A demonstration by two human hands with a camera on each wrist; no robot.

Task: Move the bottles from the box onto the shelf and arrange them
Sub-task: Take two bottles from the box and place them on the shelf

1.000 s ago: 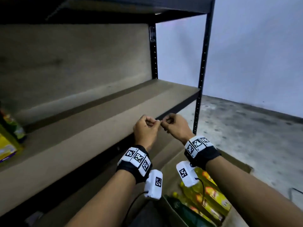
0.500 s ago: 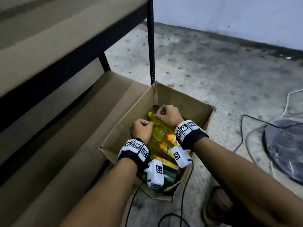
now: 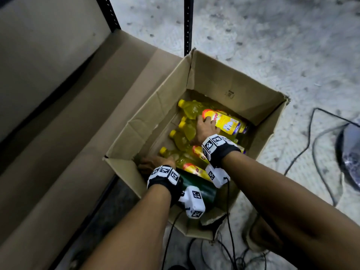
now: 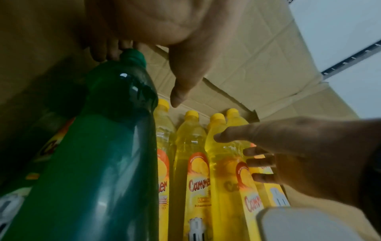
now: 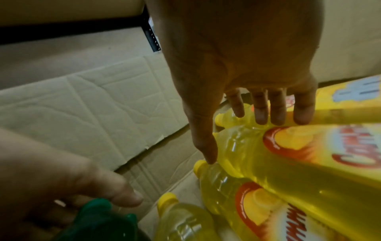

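Note:
An open cardboard box (image 3: 233, 82) on the floor holds several yellow bottles lying on their sides and one dark green bottle (image 3: 196, 184) at the near end. My left hand (image 3: 157, 162) is down in the near left corner; in the left wrist view its fingers (image 4: 107, 52) reach behind the green cap (image 4: 132, 57) while the thumb (image 4: 179, 91) stays apart. My right hand (image 3: 206, 127) lies on the top yellow bottle (image 3: 226, 121), fingers (image 5: 261, 114) fairly straight across it, thumb (image 5: 206, 146) at its shoulder. The lower shelf board (image 3: 58, 114) runs along the left.
A black shelf post (image 3: 187, 24) stands just behind the box's far left corner. Black cables (image 3: 303, 152) trail over the concrete floor to the right, near a dark round object (image 3: 348, 152). A shoe (image 3: 259, 236) sits by the box's near right corner.
My view dropped from the shelf to the box. Both hands, earlier curled together at the shelf edge, went down into the box and opened onto the bottles.

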